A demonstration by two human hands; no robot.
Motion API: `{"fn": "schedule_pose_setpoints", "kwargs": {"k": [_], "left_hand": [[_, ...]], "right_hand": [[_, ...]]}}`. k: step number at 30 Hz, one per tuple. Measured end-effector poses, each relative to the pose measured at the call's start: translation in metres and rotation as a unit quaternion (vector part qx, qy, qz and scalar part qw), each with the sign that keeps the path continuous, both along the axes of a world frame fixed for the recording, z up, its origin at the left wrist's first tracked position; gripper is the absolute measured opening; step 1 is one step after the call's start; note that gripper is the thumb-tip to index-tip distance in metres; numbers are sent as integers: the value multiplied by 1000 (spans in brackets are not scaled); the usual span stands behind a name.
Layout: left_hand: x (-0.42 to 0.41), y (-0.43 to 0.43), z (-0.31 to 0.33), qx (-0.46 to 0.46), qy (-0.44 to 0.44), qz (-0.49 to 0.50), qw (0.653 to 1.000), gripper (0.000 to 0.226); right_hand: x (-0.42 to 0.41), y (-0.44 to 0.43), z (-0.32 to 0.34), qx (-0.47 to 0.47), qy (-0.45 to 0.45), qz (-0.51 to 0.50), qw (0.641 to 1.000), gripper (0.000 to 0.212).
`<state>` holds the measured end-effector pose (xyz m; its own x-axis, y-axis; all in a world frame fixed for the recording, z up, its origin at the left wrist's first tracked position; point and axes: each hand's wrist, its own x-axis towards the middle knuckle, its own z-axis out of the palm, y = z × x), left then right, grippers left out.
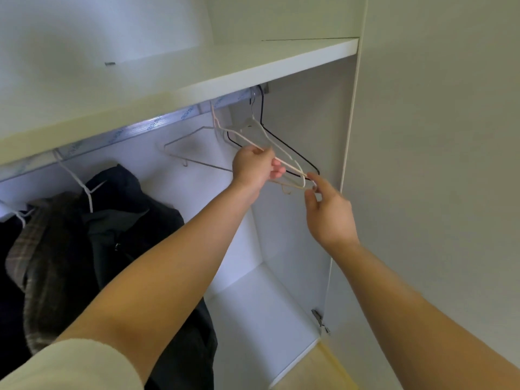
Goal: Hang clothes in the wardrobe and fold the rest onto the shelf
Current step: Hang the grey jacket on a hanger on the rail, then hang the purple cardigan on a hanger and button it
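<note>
above you the pale shelf (253, 66) crosses the view on a slant. just under its front edge runs the metal rail (157, 123), wrapped in printed film. at the rail's right end, near the side wall (309, 114), you have a black hanger (292, 150), a clear hanger (263, 130), a cream hanger (216, 121) and a grey wire hanger (180, 142), their hooks bunched close together. further left a white hanger (81, 187) carries a dark jacket (126, 198), with a plaid garment (47, 235) hanging just beside it. low on the right lies the wardrobe's white bottom panel (267, 311).

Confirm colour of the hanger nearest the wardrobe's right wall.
Black hanger; head view shows it best.
</note>
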<state>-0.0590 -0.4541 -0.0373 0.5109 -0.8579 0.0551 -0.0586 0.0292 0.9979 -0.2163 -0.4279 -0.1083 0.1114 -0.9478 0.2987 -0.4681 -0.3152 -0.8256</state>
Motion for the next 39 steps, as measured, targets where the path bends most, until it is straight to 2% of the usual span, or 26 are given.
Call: {"fn": "schedule_pose_setpoints", "kwargs": {"k": [3,7,11,14,17,20,24,27,32,37,39], "left_hand": [[-10,30,4,0,58,-50,997,11],[-29,70,-7,38,149,-121,981,18],[-53,103,-37,120,196,-186,955,16],[-72,125,-74,208,211,-242,924,13],[-101,145,-108,317,217,-309,870,17],[-137,171,-130,401,220,-388,800,16],[-192,214,-152,481,214,-474,706,16],[-241,253,-160,536,172,-513,648,17],[-328,339,-180,577,60,-586,566,22],[-422,434,-193,582,-36,-655,481,25],[-458,469,-200,578,-56,-672,460,26]], "right_hand": [[-8,23,2,-30,5,-27,999,42],[-27,61,-5,-61,-21,-98,993,36],[-53,108,-27,-53,-14,-190,980,23],[-67,158,-50,0,-35,-247,968,18],[-87,213,-63,73,-62,-278,956,17],[-112,271,-64,132,-73,-307,940,22],[-147,345,-56,167,-66,-356,917,29],[-168,399,-53,163,-71,-418,891,38],[-213,487,-61,182,-21,-526,830,39],[-267,575,-69,203,-16,-618,759,40],[-279,606,-74,208,-13,-642,738,40]]}}
